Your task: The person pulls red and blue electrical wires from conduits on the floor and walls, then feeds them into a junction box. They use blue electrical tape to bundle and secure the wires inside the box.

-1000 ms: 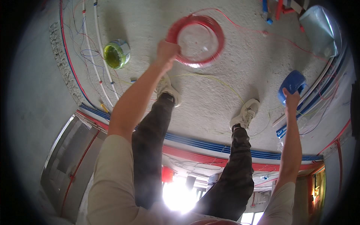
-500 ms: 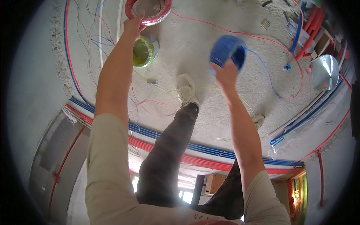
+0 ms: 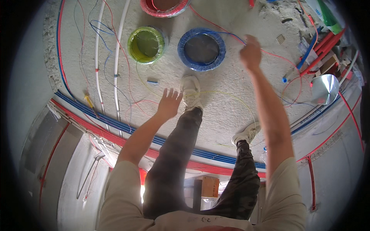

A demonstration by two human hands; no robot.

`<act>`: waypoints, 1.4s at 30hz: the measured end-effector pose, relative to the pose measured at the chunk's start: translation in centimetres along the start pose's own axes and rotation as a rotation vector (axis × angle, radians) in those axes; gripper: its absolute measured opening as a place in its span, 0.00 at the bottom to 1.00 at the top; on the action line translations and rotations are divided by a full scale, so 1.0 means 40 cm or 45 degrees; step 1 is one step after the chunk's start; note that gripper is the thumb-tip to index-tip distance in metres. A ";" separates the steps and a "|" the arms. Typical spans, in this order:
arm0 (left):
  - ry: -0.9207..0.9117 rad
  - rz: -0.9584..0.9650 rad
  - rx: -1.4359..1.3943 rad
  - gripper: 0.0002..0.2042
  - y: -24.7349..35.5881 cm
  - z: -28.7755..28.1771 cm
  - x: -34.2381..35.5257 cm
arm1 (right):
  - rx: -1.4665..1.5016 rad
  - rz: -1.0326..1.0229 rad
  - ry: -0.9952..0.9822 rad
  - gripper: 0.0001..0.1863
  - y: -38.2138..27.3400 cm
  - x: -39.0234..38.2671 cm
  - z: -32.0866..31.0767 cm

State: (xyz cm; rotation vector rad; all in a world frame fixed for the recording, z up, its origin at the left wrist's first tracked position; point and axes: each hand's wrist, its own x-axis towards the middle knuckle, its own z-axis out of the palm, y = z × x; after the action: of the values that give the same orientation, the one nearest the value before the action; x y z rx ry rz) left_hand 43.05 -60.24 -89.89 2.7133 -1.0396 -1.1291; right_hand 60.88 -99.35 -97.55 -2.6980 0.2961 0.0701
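Note:
A blue wire coil (image 3: 201, 64) lies on the floor in the middle, beside a green-yellow coil (image 3: 135, 46). Farther off, at the top edge, lies a red coil (image 3: 163, 12). My right hand (image 3: 251, 49) is right of the blue coil, its fingers closed on the blue wire (image 3: 227, 34) running from that coil, with a red wire close by. My left hand (image 3: 171, 101) is over the floor below the coils, empty, fingers spread, near a thin yellow wire (image 3: 216, 92) and my left shoe.
Red and blue pipes with boxes (image 3: 325, 54) and a shiny round metal piece (image 3: 324, 89) lie at right. Two white conduits (image 3: 117, 57) and loose wires run along the left. Blue and red pipe bundles (image 3: 104, 117) cross behind my feet.
The red and blue coils I carried now lie on the floor near the green-yellow one. My left hand has let go and come down; my right hand has moved from the coil to its wire.

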 end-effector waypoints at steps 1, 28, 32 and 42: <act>-0.104 -0.045 0.028 0.35 0.012 0.032 -0.014 | -0.106 -0.066 -0.152 0.20 0.064 0.012 -0.008; -0.229 0.151 -0.674 0.05 0.501 -0.614 -0.305 | -0.780 -0.140 -0.304 0.19 0.350 -0.026 -0.023; -0.179 0.083 -0.758 0.04 0.509 -0.615 -0.294 | -0.077 0.265 -0.270 0.12 0.330 -0.077 0.003; -0.279 0.060 -0.624 0.01 0.555 -0.601 -0.264 | 0.214 0.403 -0.573 0.11 0.288 -0.171 -0.022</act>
State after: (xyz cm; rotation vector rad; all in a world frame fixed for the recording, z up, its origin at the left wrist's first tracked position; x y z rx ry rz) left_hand 40.27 -76.59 -59.76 2.2118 -0.7155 -1.4687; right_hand 51.71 -108.61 -100.80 -2.3628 0.5534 0.6990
